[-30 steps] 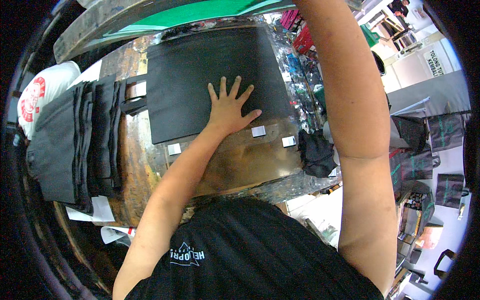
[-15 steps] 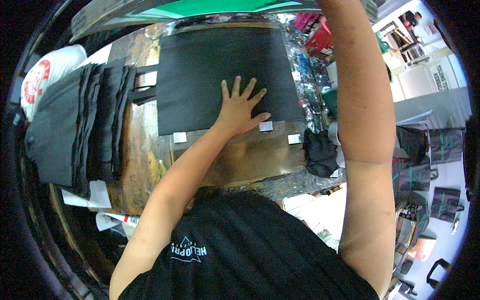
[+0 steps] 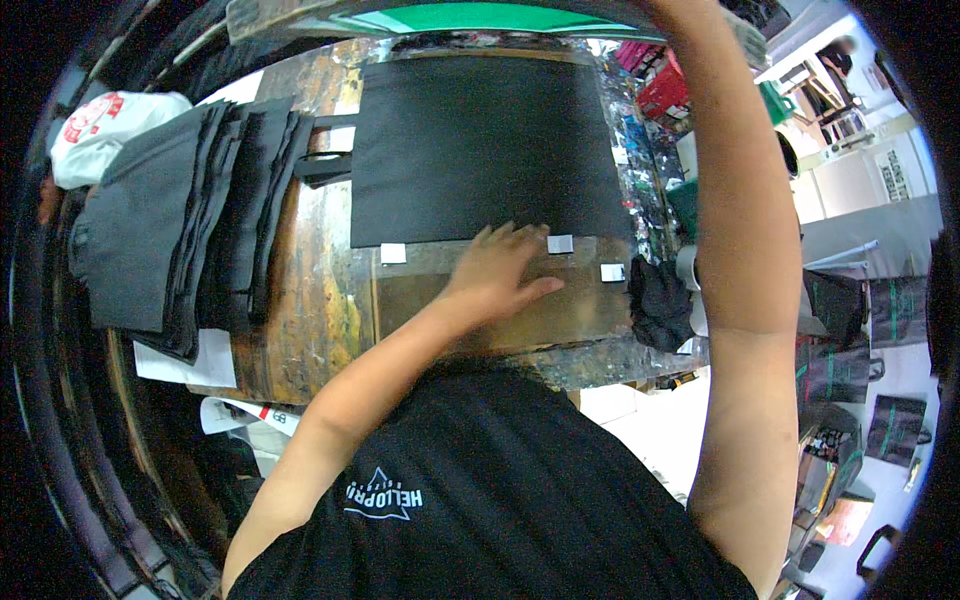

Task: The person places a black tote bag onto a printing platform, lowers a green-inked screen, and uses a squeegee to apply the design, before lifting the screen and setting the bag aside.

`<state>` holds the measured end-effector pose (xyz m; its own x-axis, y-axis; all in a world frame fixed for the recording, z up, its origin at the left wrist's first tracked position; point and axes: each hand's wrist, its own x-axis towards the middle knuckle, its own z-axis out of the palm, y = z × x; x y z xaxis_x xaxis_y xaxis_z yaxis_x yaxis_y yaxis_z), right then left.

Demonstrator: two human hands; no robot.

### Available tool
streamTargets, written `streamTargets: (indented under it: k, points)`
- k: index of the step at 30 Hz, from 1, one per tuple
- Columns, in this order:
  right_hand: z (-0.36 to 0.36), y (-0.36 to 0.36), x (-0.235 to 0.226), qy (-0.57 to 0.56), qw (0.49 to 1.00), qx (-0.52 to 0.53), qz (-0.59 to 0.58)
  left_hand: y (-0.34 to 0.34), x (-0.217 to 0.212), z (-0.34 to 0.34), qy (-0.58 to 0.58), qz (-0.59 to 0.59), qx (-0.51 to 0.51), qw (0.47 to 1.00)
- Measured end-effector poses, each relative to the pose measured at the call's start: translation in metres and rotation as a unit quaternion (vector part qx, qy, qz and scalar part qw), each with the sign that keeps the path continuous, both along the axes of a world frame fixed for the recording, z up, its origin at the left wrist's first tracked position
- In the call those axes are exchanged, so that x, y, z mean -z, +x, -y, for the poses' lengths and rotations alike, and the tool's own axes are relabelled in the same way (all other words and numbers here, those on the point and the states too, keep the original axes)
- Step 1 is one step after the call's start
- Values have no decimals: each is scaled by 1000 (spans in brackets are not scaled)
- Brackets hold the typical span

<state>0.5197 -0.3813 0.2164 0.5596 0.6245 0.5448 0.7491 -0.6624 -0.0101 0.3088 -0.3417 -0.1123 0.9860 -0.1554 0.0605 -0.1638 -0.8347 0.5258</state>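
Observation:
A flat black fabric bag lies on the worktable, its dark strap sticking out to the left. At the bag's near edge is my left hand, slightly blurred, palm down with the thumb spread and nothing held. Its fingertips reach the edge; whether they touch the fabric I cannot tell. Small white tabs, one left of the hand and one right of it, sit along that edge. My right arm stretches up to the top edge, where a raised frame with a green panel shows. The right hand is outside the picture.
A pile of black fabric bags stands at the table's left, with a white plastic bag behind. A crumpled dark cloth lies at the right edge. Red items sit at the far right. A distant person is at upper right.
My left hand has drawn back toward me, from lying flat on the black bag to its near edge. The view has shifted slightly; my right arm still reaches up.

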Motion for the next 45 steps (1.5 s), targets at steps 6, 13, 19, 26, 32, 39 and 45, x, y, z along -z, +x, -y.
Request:
streamTargets:
  k: [6,13,19,26,32,39,45]
  points:
    - [13,-29,42,44,995,-42,85,-26,-119,-143,-509,231,-276,782]
    - [66,-94,133,-55,996,-66,28,-71,-112,-141,-381,133,-323,856]
    - [73,-73,216,-113,986,-70,-105,-108,1,-119,-100,154,-378,907]
    - [75,-81,211,-152,970,-83,-168,-109,32,-128,-58,209,-360,907]
    - [66,-87,232,-138,982,-69,-109,-114,36,-129,-81,181,-357,913]
    - [8,22,260,-116,988,-53,-85,-119,38,-132,-90,140,-365,916]
    - [-49,147,264,-166,977,-54,-124,-119,32,-132,-89,117,-347,926]
